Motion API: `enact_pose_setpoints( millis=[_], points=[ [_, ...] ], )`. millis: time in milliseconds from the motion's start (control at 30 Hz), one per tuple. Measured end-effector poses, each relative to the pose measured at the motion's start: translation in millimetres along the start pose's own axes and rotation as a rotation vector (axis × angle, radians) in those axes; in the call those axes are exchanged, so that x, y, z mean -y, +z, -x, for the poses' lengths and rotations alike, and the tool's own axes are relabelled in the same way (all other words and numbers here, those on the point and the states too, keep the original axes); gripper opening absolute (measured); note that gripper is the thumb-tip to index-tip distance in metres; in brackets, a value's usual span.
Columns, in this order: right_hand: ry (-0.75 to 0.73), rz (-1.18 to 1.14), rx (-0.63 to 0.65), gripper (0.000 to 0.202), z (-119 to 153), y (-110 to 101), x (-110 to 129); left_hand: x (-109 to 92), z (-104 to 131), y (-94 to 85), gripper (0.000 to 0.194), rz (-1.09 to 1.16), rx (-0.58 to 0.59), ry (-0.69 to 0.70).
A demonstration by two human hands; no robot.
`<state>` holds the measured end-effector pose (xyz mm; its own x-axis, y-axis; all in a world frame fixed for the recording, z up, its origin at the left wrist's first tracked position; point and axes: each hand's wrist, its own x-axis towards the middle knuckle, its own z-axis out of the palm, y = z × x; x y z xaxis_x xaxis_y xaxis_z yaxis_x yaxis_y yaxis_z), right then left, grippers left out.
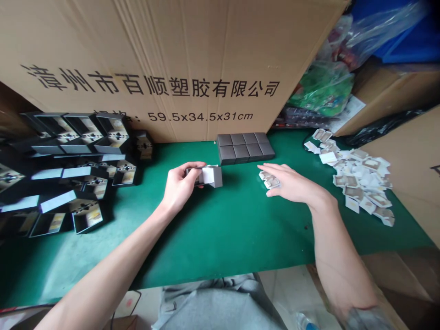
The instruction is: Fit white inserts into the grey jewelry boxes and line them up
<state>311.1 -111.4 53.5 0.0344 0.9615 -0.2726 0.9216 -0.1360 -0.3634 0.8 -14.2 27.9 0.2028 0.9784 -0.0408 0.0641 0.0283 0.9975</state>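
My left hand (182, 183) grips a small dark grey hinged box (216, 176) above the green table. The box's lid stands up, and a white inner face shows. To the right, my right hand (290, 182) reaches over a few white insert pieces (270, 180), its fingers stretched out and the thumb apart below them. The palm side is hidden, so I cannot tell whether the fingertips touch the pieces. Just beyond both hands sits a block of closed dark boxes (245, 147) in two rows.
Several open dark boxes (87, 215) are stacked at the left. A pile of white inserts (360, 178) lies at the right on the green table (220, 238). A large cardboard carton (192, 50) stands behind; plastic bags (325, 87) fill the back right.
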Motion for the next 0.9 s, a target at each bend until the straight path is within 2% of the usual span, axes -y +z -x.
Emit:
enact_pose_setpoints(
  millis=[100, 267, 333, 433, 500, 633, 700, 800, 900],
  points=[
    [-0.01, 0.004, -0.026, 0.075, -4, 3, 9, 0, -1, 0.4, 0.027, 0.004, 0.005, -0.012],
    [-0.223, -0.101, -0.046, 0.057, -12, 12, 46, 2, -2, 0.5, 0.027, 0.02, -0.019, -0.003],
    [-0.318, -0.198, -0.048, 0.054, -15, 18, 65, 2, -3, 0.0, 0.027, 0.031, -0.027, 0.009],
    [-0.423, -0.443, 0.019, 0.045, -21, 31, 86, 2, -3, -1.2, 0.03, 0.049, -0.04, 0.022],
    [-0.435, -0.648, 0.008, 0.044, -24, 41, 91, 1, -3, -1.9, 0.033, 0.063, -0.042, 0.013],
    [-0.39, -0.901, 0.024, 0.06, -27, 60, 89, 0, -2, -1.3, 0.041, 0.143, -0.009, -0.019],
    [-0.418, -0.941, 0.019, 0.062, -26, 68, 89, -1, -1, -0.5, 0.044, 0.193, 0.011, -0.044],
    [-0.481, -0.953, -0.028, 0.048, -25, 75, 94, 0, -1, 0.3, 0.044, 0.235, 0.043, -0.088],
    [-0.473, -0.968, -0.086, 0.043, -25, 81, 100, 3, -1, 0.1, 0.042, 0.258, 0.059, -0.101]
  ],
)
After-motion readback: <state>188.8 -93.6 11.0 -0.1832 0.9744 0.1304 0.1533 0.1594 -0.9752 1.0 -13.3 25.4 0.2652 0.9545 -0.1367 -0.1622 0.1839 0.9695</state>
